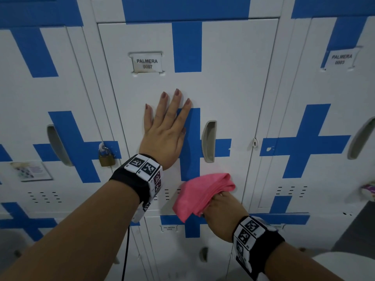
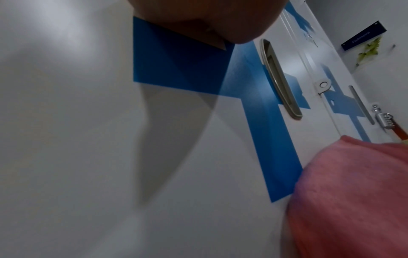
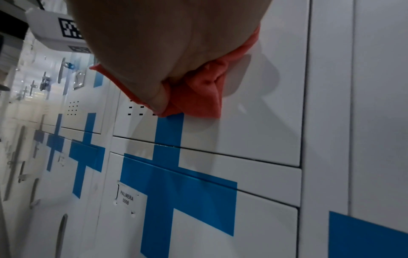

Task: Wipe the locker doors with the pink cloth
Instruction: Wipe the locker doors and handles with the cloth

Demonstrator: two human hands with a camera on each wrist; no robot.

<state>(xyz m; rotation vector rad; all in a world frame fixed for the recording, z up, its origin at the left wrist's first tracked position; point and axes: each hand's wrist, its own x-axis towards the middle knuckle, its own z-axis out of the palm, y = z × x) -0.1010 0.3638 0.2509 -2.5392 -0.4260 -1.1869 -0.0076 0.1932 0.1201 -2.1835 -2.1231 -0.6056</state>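
Against the middle locker door (image 1: pixel 233 94) my left hand (image 1: pixel 165 132) lies flat, fingers straight and spread. Near its bottom edge, my right hand (image 1: pixel 221 209) has the bunched-up pink cloth (image 1: pixel 197 194) gripped and pressed to the door.

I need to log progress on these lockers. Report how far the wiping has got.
Done: nothing shows which doors are already wiped; no streaks or wet marks are visible. In hand: the right hand grips the pink cloth against the lower part of the PALMERA 0007 door, while the left hand rests flat on it. Left: unclear; neighbouring doors look alike.
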